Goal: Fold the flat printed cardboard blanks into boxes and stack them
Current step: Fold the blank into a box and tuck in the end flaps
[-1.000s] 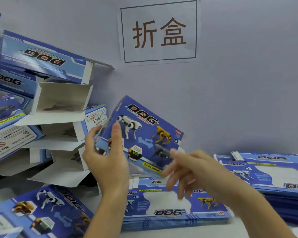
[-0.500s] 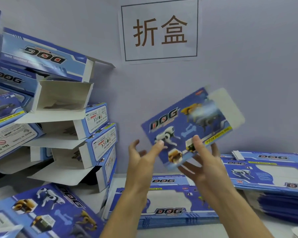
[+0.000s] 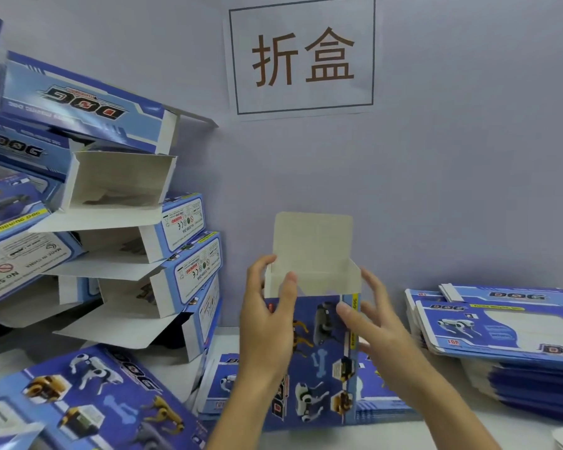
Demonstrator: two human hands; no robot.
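A blue printed box [image 3: 320,358] with dog pictures stands upright in front of me, its top open and its white lid flap [image 3: 312,241] pointing up. My left hand [image 3: 268,323] grips the box's upper left corner, thumb on the front and fingers round the side flap. My right hand [image 3: 368,323] holds the upper right edge, thumb on the front face and fingers spread behind the side. A stack of flat blanks [image 3: 384,394] lies on the table under the box. Folded boxes [image 3: 163,241] are piled up at the left.
A second pile of flat blanks [image 3: 507,339] lies at the right on the white table [image 3: 488,430]. Another blue box [image 3: 88,404] lies at the lower left. A paper sign [image 3: 303,56] hangs on the grey wall behind.
The box was held high and tilted, lying lengthwise. Now it is turned upright and lower, opened into a tube with its lid flap up, and both hands hold its top corners.
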